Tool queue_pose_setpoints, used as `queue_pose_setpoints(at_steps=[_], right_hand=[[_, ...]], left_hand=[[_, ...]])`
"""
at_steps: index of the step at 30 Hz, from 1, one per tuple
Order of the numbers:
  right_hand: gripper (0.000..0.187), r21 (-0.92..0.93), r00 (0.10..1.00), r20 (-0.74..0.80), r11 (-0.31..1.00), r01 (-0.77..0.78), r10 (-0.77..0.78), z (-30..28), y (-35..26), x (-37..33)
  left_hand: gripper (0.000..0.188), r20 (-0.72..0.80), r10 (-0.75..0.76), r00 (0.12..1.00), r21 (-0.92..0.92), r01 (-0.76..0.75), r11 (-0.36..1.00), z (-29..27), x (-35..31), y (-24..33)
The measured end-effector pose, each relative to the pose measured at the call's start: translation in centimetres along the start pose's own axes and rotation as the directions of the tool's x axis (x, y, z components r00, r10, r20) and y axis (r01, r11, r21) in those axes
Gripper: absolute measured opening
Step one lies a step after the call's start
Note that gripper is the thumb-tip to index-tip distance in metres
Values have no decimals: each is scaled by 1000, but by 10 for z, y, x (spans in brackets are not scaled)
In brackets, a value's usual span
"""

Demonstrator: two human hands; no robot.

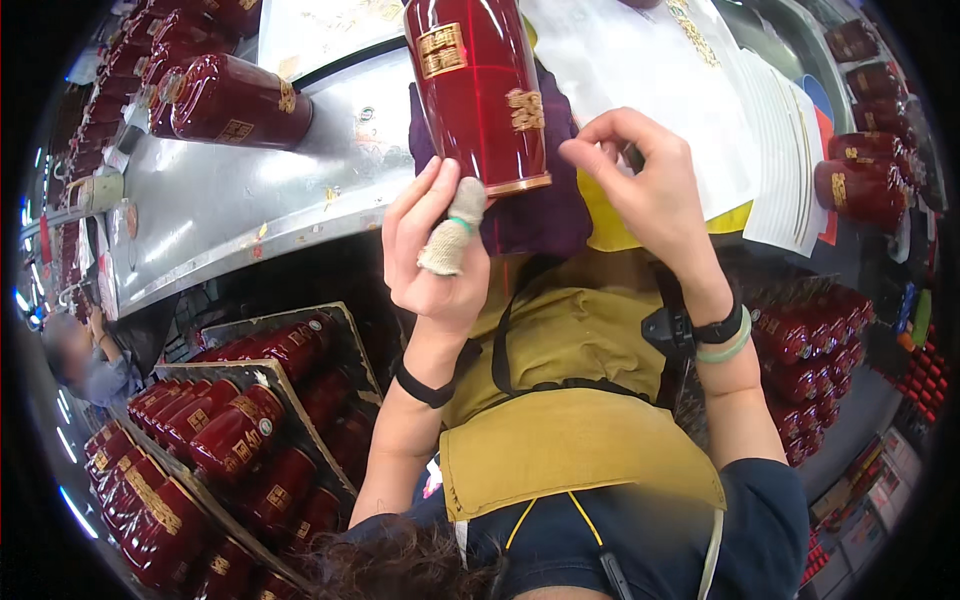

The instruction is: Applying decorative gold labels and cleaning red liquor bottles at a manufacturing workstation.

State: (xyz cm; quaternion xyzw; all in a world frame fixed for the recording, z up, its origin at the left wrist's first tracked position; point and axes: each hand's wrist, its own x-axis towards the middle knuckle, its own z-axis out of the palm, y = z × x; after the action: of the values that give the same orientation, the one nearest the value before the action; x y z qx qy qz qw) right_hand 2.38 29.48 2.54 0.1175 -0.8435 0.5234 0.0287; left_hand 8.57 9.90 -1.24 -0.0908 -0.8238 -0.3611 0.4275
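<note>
A glossy dark red bottle (480, 110) with gold raised decorations lies over a dark purple cloth (540, 215), its gold-rimmed base toward me. My left hand (440, 270) grips the base end from the left, fingertips against its side. A knitted grey-beige finger cover with a green band (455, 230) sits on one of its fingers. Just right of the bottle hovers my right hand (650, 185). Its thumb and forefinger are drawn together in a pinch, apart from the glass; anything between them is too small to make out.
More red bottles (240, 100) stand on the metal table (200, 190) at left and at the right (865, 190). White sheets (690, 110) and a paper stack (790, 150) lie right of the cloth. Crates of bottles (270, 370) sit below left; another person (100, 355) is far left.
</note>
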Motion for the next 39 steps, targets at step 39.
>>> queue_pose_setpoints(at_steps=[39], right_hand=[[26,682,951,273,669,-296,142,5,-5,-8]], left_hand=[[50,143,-107,984,16,106,994,8,-29,1]])
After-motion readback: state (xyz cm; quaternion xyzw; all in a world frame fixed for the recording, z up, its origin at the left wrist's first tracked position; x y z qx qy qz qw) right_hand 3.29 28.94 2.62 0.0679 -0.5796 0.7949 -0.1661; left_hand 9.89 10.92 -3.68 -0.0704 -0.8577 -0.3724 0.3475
